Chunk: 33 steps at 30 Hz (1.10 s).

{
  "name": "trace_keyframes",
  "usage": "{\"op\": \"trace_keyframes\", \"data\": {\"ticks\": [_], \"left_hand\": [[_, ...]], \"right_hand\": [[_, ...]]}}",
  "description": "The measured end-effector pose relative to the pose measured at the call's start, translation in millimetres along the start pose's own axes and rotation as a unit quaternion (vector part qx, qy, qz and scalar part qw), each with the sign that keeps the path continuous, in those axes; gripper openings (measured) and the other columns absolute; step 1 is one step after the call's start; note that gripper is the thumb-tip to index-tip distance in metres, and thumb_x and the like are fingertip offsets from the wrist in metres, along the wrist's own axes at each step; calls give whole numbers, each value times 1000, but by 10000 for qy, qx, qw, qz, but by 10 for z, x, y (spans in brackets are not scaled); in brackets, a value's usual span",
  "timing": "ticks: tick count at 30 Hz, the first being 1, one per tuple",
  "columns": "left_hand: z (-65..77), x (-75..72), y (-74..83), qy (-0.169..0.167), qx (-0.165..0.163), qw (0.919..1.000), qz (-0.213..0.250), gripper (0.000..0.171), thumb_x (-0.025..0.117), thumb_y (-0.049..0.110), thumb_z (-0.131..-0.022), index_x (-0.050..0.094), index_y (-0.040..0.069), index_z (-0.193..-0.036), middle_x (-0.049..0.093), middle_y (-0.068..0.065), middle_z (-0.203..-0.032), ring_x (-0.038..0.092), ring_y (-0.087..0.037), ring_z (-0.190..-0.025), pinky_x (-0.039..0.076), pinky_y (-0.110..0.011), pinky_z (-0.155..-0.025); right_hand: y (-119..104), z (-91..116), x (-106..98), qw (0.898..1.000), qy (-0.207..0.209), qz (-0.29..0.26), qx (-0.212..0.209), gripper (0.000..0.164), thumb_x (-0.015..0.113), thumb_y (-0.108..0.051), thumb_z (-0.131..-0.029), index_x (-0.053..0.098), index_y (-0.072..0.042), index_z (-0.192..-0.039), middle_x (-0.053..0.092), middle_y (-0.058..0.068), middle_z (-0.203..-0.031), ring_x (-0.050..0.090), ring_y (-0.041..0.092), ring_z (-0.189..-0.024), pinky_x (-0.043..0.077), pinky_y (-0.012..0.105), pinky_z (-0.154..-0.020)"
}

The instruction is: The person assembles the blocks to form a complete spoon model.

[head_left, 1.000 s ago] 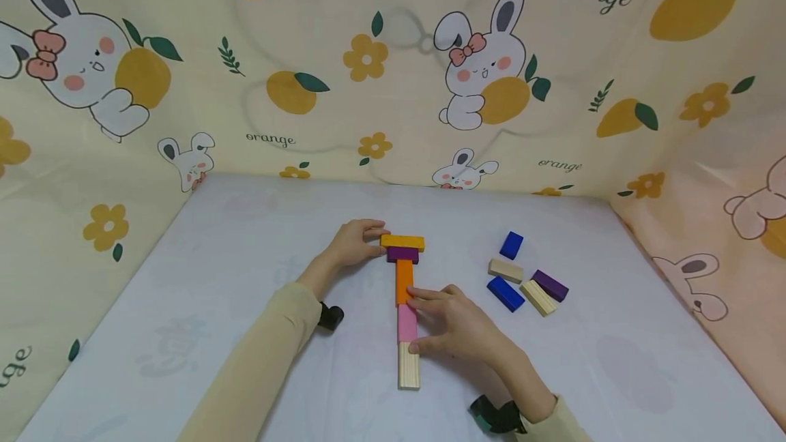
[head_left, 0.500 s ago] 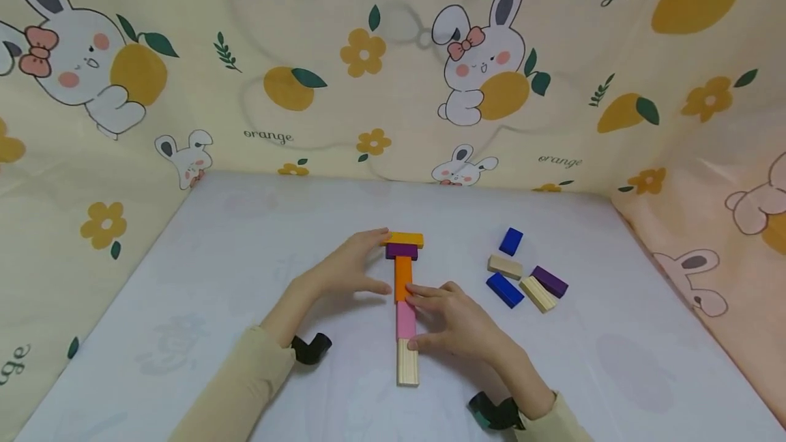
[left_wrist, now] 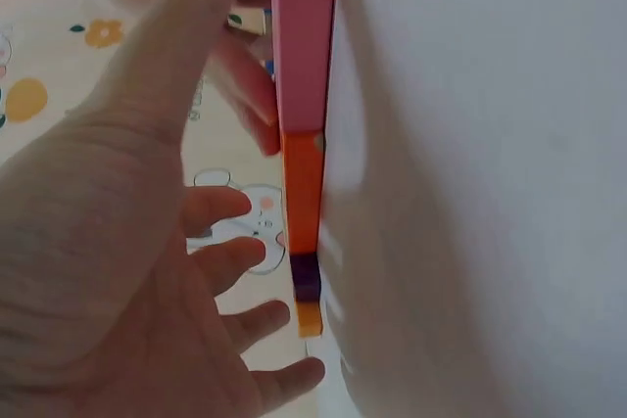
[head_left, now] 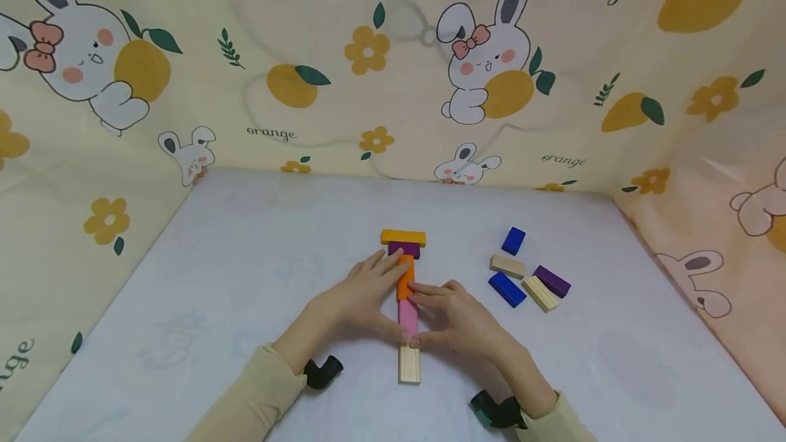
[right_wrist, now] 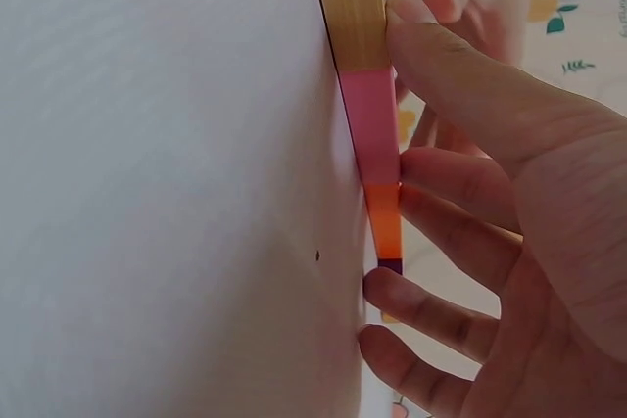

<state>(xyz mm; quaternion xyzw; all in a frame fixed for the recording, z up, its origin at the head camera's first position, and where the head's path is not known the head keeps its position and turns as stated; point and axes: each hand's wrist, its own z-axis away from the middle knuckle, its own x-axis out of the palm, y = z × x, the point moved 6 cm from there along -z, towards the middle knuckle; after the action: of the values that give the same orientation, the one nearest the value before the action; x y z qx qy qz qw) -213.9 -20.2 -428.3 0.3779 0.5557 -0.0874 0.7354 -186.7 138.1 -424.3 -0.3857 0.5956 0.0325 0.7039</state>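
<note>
A row of wooden blocks lies on the white tabletop. Crosswise at its far end are a yellow block (head_left: 402, 237) and a purple block (head_left: 408, 249). An orange block (head_left: 402, 290), a pink block (head_left: 408, 319) and a plain wood block (head_left: 409, 365) run lengthwise toward me. My left hand (head_left: 356, 299) spreads over the row from the left, fingertips by the orange block and thumb near the pink-wood joint. Along the right side my right hand (head_left: 463, 322) rests extended fingers, its thumb touching the plain block (right_wrist: 353, 7) in the right wrist view. Neither hand grips a block.
To the right lies a loose group: blue blocks (head_left: 513, 241) (head_left: 507, 290), plain wood blocks (head_left: 507, 265) (head_left: 540, 294) and another purple block (head_left: 552, 281). A rabbit-and-orange print cloth (head_left: 319, 33) walls the back and sides. Each wrist wears a black mount (head_left: 323, 372).
My left hand has left the yellow and purple blocks at the far end, drawn back toward me and come over the orange and pink blocks. My right hand stays in place.
</note>
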Motion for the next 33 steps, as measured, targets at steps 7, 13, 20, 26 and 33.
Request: {"op": "trace_keyframes", "data": {"ticks": [7,13,20,26,33], "left_hand": [[3,59,15,-62,-48,9999,-143,119,69,77,-67,23,16,-158,7,-2,-164,2,-39,-147,7,-61,-113],[-12,82,7,-51,-148,9997,-180,117,71,78,-65,30,18,-156,9,-1,-164,8,-44,-145,8,-62,-112],[-8,91,14,-53,-234,9996,-162,117,75,75,-63,30,19,-156,10,0,-164,9,-43,-145,9,-62,-113],[-6,83,-9,4,-261,9995,-203,116,77,73,-63,33,19,-155,11,0,-164,11,-42,-144,10,-61,-113],[-18,57,5,-17,-337,9992,-229,112,78,71,-64,35,20,-155,10,2,-164,10,-40,-145,10,-60,-113]], "right_hand": [[6,13,1,9999,52,83,67,72,79,-54,-76,62,-19,-136,50,-6,-145,46,14,-107,48,35,-84],[11,27,17,9999,16,-10,113,71,78,-55,-77,62,-18,-136,51,-5,-144,45,15,-107,48,37,-85],[67,44,6,9975,113,-649,270,65,78,-48,-81,61,-20,-137,49,-10,-145,48,13,-114,48,37,-91],[222,93,-271,9932,852,-736,290,49,79,-29,-85,66,-13,-130,56,-2,-139,55,25,-121,50,48,-92],[728,413,-834,9835,1460,-930,526,41,79,-22,-85,69,-14,-125,62,-1,-132,62,28,-108,52,47,-85]]}}
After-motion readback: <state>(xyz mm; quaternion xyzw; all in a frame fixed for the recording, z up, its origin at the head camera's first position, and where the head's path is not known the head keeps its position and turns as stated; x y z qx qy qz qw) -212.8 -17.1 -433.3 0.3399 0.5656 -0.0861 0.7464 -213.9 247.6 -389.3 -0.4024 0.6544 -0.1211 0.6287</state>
